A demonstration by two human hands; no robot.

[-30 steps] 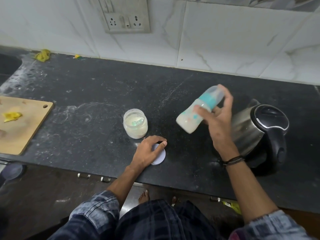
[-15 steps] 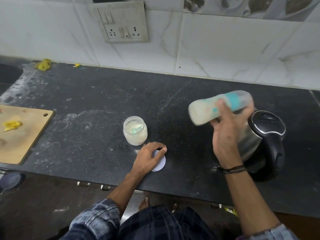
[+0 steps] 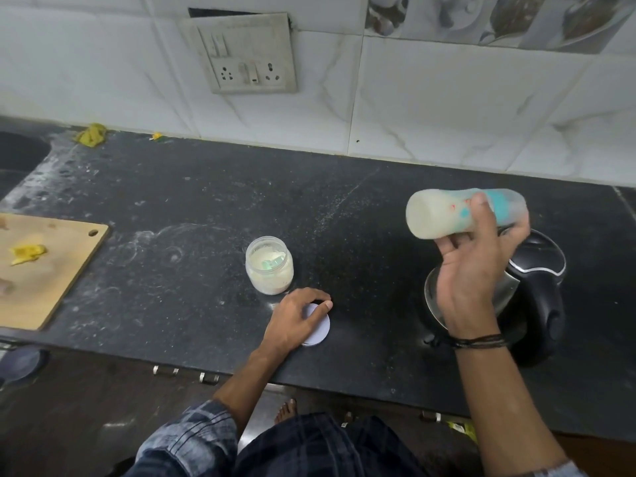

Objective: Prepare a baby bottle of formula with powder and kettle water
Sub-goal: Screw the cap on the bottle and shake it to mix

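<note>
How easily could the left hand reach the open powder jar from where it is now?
Probably easily, yes. The left hand holds the white lid on the counter, close beside the powder jar, with only bare counter between them. It would have to release the lid first.

Black stone counter (image 3: pixel 172 187), white-dusted; white marbled wall tiles (image 3: pixel 430 108) behind; grubby socket plate (image 3: pixel 246 55) on wall; wooden chopping board (image 3: pixel 51 270) at left; dark floor (image 3: pixel 86 407) below.
</note>
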